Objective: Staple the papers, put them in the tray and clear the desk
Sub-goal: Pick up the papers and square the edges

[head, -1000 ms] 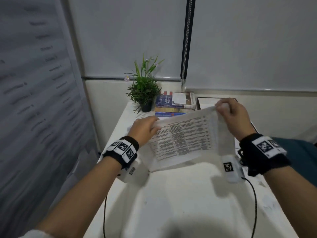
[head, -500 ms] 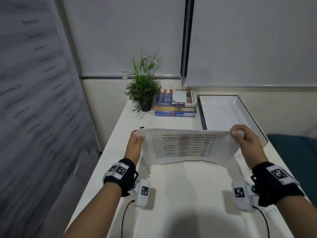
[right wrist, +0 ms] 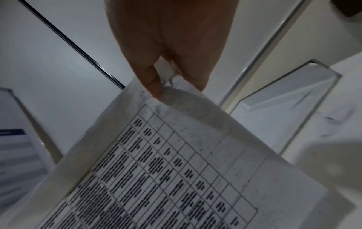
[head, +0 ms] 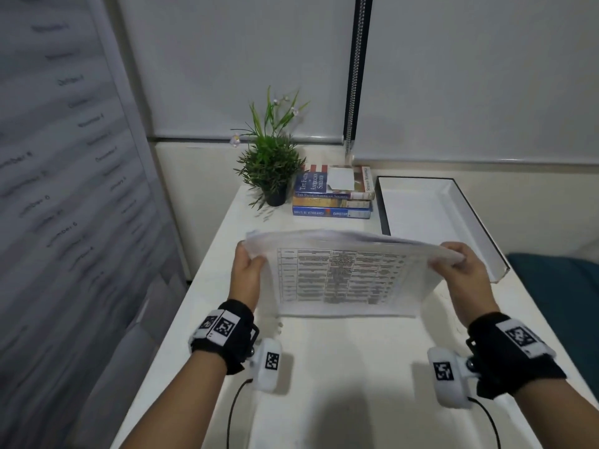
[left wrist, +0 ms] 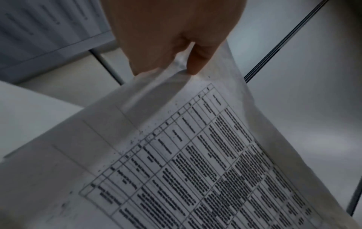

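A stack of white papers (head: pixel 343 277) printed with a table stands on its lower edge on the desk (head: pixel 340 367), held upright between both hands. My left hand (head: pixel 248 270) pinches its upper left corner; in the left wrist view the papers (left wrist: pixel 176 155) hang from the left hand (left wrist: pixel 172 38). My right hand (head: pixel 460 267) pinches the upper right corner, and in the right wrist view the papers (right wrist: pixel 176 162) hang from the right hand (right wrist: pixel 170 46). The white tray (head: pixel 418 209) with a dark rim lies at the back right. No stapler is in view.
A potted green plant (head: pixel 270 166) and a pile of books (head: pixel 334 192) with a white note on top stand at the back of the desk. A wall panel (head: pixel 64 189) runs along the left. A teal seat (head: pixel 557 286) lies to the right.
Both hands have brought the papers down from a tilted raised hold and nearer to me; the sheets now stand level with their lower edge on the desk, and the tray behind is uncovered.
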`<move>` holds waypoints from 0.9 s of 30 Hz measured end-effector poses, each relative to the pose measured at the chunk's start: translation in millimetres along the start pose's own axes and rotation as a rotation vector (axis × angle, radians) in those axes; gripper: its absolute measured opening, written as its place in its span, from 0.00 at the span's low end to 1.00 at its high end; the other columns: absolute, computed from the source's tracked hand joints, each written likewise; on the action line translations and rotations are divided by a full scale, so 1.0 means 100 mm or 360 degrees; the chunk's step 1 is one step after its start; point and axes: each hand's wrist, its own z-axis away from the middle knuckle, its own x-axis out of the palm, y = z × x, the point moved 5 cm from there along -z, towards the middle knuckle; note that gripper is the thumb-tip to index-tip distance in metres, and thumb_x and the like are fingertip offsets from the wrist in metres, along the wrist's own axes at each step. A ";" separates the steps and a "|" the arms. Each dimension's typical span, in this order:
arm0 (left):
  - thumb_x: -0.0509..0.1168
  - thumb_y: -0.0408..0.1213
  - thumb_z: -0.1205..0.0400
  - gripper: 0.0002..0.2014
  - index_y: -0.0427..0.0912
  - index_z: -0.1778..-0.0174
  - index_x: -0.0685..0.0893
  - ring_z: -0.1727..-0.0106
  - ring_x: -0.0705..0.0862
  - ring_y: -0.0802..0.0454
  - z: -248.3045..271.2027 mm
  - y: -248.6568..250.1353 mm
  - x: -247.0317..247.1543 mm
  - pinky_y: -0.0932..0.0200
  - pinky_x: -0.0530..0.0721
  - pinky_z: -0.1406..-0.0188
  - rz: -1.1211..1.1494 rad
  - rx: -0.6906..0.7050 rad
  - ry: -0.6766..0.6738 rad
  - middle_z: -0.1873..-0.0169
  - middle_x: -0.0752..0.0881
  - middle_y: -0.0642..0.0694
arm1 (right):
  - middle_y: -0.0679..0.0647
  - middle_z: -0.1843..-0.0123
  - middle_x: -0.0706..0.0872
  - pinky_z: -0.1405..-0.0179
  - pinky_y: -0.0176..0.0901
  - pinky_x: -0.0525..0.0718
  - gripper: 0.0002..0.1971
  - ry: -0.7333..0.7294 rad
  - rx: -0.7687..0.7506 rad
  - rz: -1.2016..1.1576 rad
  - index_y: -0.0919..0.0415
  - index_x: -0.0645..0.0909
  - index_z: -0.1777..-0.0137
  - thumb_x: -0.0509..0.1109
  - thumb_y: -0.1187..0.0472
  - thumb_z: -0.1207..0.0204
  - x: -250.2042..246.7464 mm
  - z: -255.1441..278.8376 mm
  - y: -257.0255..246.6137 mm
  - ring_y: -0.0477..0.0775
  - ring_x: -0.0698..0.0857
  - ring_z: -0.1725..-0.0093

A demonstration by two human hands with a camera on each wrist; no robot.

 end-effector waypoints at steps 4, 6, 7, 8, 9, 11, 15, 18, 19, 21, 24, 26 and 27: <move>0.53 0.16 0.24 0.18 0.41 0.46 0.73 0.55 0.80 0.61 0.08 -0.07 -0.14 0.80 0.78 0.63 -0.0007 0.0007 0.0073 0.58 0.79 0.51 | 0.52 0.57 0.78 0.69 0.14 0.77 0.17 -0.0093 0.0040 0.0003 0.53 0.75 0.53 0.63 0.79 0.27 0.04 0.05 0.12 0.37 0.82 0.63; 0.54 0.19 0.25 0.20 0.37 0.38 0.73 0.45 0.78 0.50 0.17 -0.26 -0.12 0.70 0.79 0.49 -0.0051 -0.0094 0.0030 0.50 0.80 0.45 | 0.58 0.53 0.80 0.68 0.13 0.76 0.15 -0.0121 0.0157 0.0196 0.61 0.76 0.47 0.63 0.80 0.27 0.13 0.14 0.34 0.53 0.80 0.55; 0.53 0.18 0.25 0.23 0.35 0.34 0.72 0.41 0.77 0.47 0.19 -0.33 -0.10 0.62 0.77 0.43 -0.0048 -0.0136 0.0017 0.46 0.80 0.42 | 0.59 0.53 0.81 0.68 0.13 0.76 0.14 -0.0101 0.0182 0.0269 0.64 0.76 0.46 0.62 0.79 0.27 0.16 0.16 0.40 0.56 0.79 0.53; 0.52 0.17 0.23 0.24 0.34 0.31 0.72 0.39 0.77 0.47 0.19 -0.36 -0.08 0.56 0.75 0.40 -0.0038 -0.0166 0.0017 0.43 0.79 0.42 | 0.59 0.55 0.81 0.70 0.13 0.76 0.12 -0.0076 0.0188 0.0301 0.66 0.77 0.46 0.62 0.78 0.25 0.19 0.16 0.39 0.56 0.79 0.54; 0.51 0.17 0.23 0.25 0.33 0.29 0.71 0.39 0.77 0.47 0.18 -0.35 -0.06 0.54 0.74 0.39 -0.0030 -0.0180 0.0026 0.42 0.79 0.42 | 0.58 0.58 0.82 0.70 0.14 0.76 0.10 -0.0059 0.0181 0.0295 0.67 0.78 0.46 0.61 0.77 0.24 0.22 0.14 0.34 0.55 0.80 0.57; 0.51 0.16 0.22 0.24 0.31 0.30 0.72 0.42 0.77 0.49 0.13 -0.28 -0.05 0.55 0.73 0.39 -0.0009 -0.0158 0.0067 0.43 0.80 0.42 | 0.52 0.60 0.81 0.67 0.21 0.79 0.10 -0.0023 0.0165 0.0208 0.65 0.77 0.47 0.60 0.76 0.23 0.21 0.10 0.22 0.46 0.79 0.62; 0.52 0.19 0.20 0.23 0.32 0.29 0.72 0.40 0.78 0.46 0.15 -0.40 -0.08 0.53 0.74 0.38 -0.0038 -0.0277 0.0089 0.42 0.80 0.41 | 0.63 0.47 0.85 0.57 0.40 0.78 0.14 -0.0140 0.0388 0.0316 0.69 0.77 0.40 0.59 0.76 0.23 0.15 0.15 0.41 0.58 0.81 0.54; 0.56 0.25 0.18 0.21 0.35 0.28 0.71 0.31 0.77 0.40 0.18 -0.62 -0.03 0.41 0.72 0.25 -0.0094 -0.0369 0.0031 0.34 0.80 0.37 | 0.72 0.36 0.83 0.44 0.50 0.78 0.16 -0.0241 0.0595 0.0544 0.75 0.76 0.35 0.59 0.73 0.22 0.14 0.22 0.75 0.59 0.80 0.47; 0.56 0.26 0.18 0.20 0.35 0.28 0.71 0.29 0.77 0.38 0.17 -0.68 -0.01 0.38 0.70 0.24 -0.0095 -0.0388 0.0027 0.32 0.80 0.35 | 0.73 0.35 0.83 0.43 0.53 0.77 0.17 -0.0226 0.0608 0.0579 0.75 0.75 0.35 0.59 0.73 0.22 0.14 0.22 0.78 0.59 0.80 0.46; 0.57 0.29 0.18 0.20 0.35 0.28 0.72 0.30 0.78 0.37 0.18 -0.70 0.03 0.37 0.71 0.24 -0.0118 -0.0475 -0.0020 0.31 0.79 0.34 | 0.73 0.36 0.83 0.45 0.51 0.78 0.17 -0.0152 0.0554 0.0598 0.74 0.75 0.35 0.57 0.72 0.22 0.13 0.17 0.70 0.59 0.80 0.47; 0.59 0.33 0.18 0.23 0.36 0.26 0.67 0.35 0.78 0.44 0.28 -0.53 0.06 0.44 0.72 0.25 -0.0190 -0.0632 -0.0045 0.31 0.78 0.39 | 0.74 0.41 0.84 0.57 0.49 0.80 0.15 -0.0113 0.0385 0.0601 0.72 0.76 0.38 0.55 0.71 0.22 0.13 -0.08 0.35 0.63 0.82 0.51; 0.61 0.28 0.18 0.30 0.37 0.21 0.56 0.38 0.74 0.46 0.29 -0.50 -0.02 0.47 0.70 0.26 -0.0265 -0.0717 0.0057 0.35 0.73 0.42 | 0.73 0.45 0.85 0.56 0.48 0.78 0.15 -0.0277 0.0259 0.0781 0.69 0.77 0.39 0.54 0.71 0.21 0.21 -0.32 0.09 0.66 0.83 0.53; 0.63 0.26 0.20 0.36 0.38 0.20 0.51 0.34 0.73 0.45 0.29 -0.45 -0.08 0.48 0.68 0.25 -0.0360 -0.0695 0.0142 0.33 0.70 0.41 | 0.70 0.50 0.86 0.57 0.44 0.75 0.14 -0.0380 0.0210 0.0878 0.68 0.78 0.42 0.54 0.71 0.21 0.28 -0.42 -0.03 0.64 0.83 0.55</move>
